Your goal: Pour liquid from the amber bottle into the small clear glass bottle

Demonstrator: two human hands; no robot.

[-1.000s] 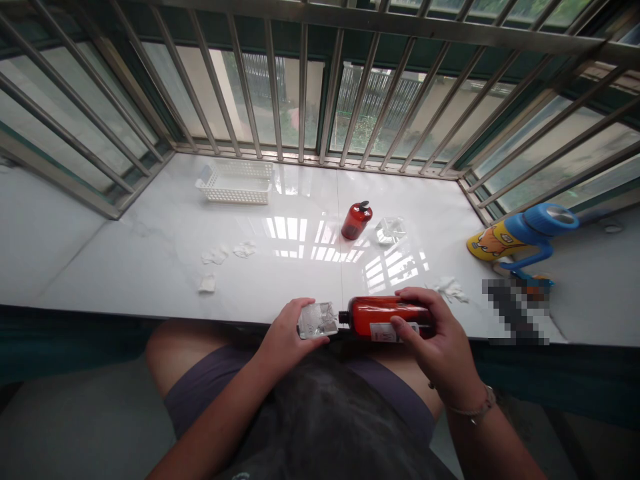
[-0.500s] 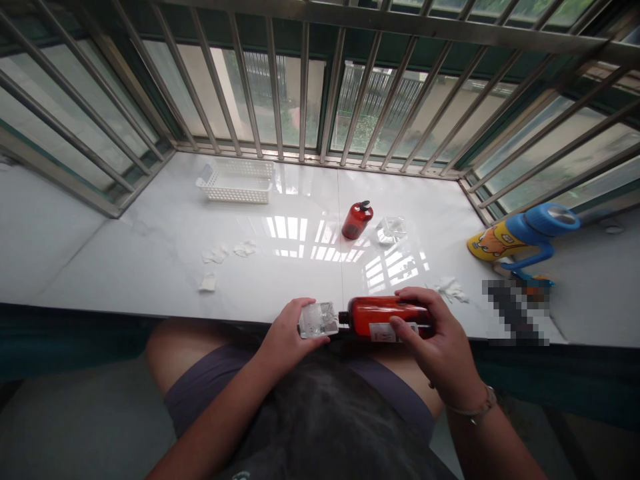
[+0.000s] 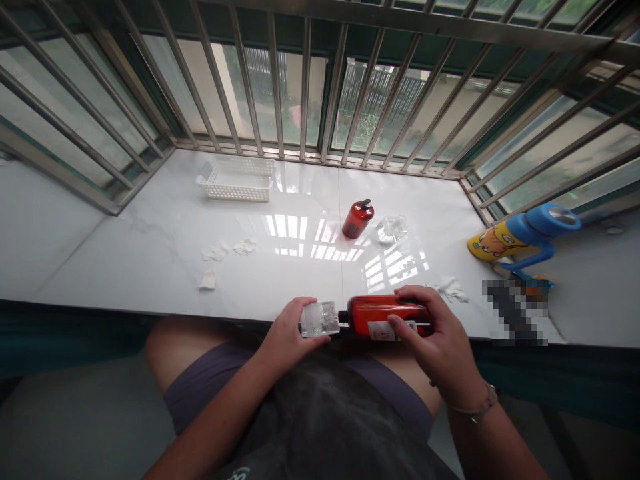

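Observation:
My left hand (image 3: pixel 293 327) is closed around a clear, square-sided glass bottle (image 3: pixel 320 319), its mouth end facing right. In my right hand (image 3: pixel 434 327) lies a red translucent bottle (image 3: pixel 383 313) with a white label, tipped onto its side. The dark threaded neck of the red bottle points left and meets the clear bottle's end; whether the two touch or sit slightly apart I cannot tell. Both are held over the front edge of the white counter (image 3: pixel 280 280), above my lap.
Farther back stand a smaller red bottle (image 3: pixel 359 219) with a black top and a clear glass container (image 3: pixel 392 229). A white perforated basket (image 3: pixel 237 180) is at the back left. Crumpled tissues (image 3: pixel 216 252) lie at left, another (image 3: pixel 453 289) at right, near a yellow-and-blue flask (image 3: pixel 520 233).
Both hands keep nearly the same pose, with the red bottle's neck still at the clear bottle's end. The view has shifted very slightly.

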